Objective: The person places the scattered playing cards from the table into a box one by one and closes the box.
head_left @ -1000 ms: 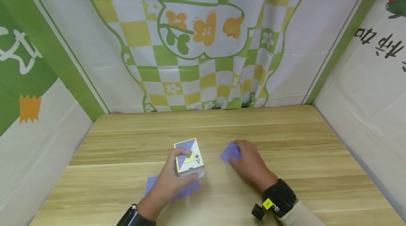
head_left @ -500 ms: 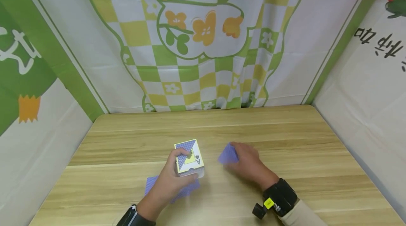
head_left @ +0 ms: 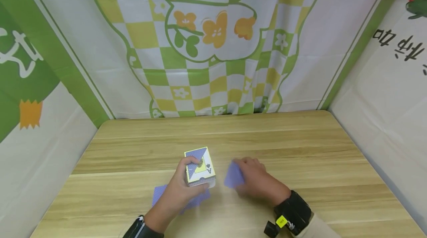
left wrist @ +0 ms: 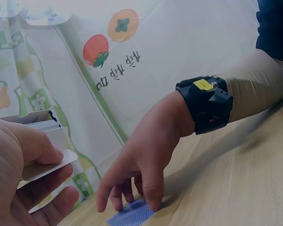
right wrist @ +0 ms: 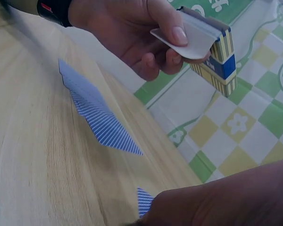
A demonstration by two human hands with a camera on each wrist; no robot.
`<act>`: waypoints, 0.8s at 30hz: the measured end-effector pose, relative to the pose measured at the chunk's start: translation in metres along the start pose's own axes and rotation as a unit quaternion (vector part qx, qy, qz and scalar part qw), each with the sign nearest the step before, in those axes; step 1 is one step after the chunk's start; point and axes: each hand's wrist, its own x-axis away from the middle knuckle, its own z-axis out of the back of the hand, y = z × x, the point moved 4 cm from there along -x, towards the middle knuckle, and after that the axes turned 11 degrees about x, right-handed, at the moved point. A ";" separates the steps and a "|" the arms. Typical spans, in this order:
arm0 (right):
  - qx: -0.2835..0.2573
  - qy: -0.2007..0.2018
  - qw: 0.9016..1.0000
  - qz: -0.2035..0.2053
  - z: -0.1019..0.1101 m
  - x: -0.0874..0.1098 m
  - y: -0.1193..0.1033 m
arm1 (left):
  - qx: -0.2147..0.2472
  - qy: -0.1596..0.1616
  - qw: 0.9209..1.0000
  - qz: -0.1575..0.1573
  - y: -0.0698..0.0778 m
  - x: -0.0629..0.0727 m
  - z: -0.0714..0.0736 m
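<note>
My left hand grips a playing card box above the table, its ace-of-spades face up. The box's flap stands open, and white card edges show inside. To the right, my right hand holds a blue-backed playing card between thumb and fingers, low over the tabletop; whether it is one card or more I cannot tell. Below my left hand, several blue-backed playing cards lie overlapping and face down, partly hidden by that hand in the head view.
A wood-grain table extends beneath both hands. Behind it hangs a green-and-white checked curtain. Printed cloth walls rise at both sides. A black band with a small camera is strapped to the right wrist.
My right hand has drawn the blue-backed playing card leftward and nearer to me, toward the box. The left hand and box have hardly moved, and the cards beneath lie as before.
</note>
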 end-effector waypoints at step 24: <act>0.014 -0.104 0.993 0.049 -0.005 0.014 -0.026 | -0.011 0.002 1.000 -0.006 -0.002 0.000 0.000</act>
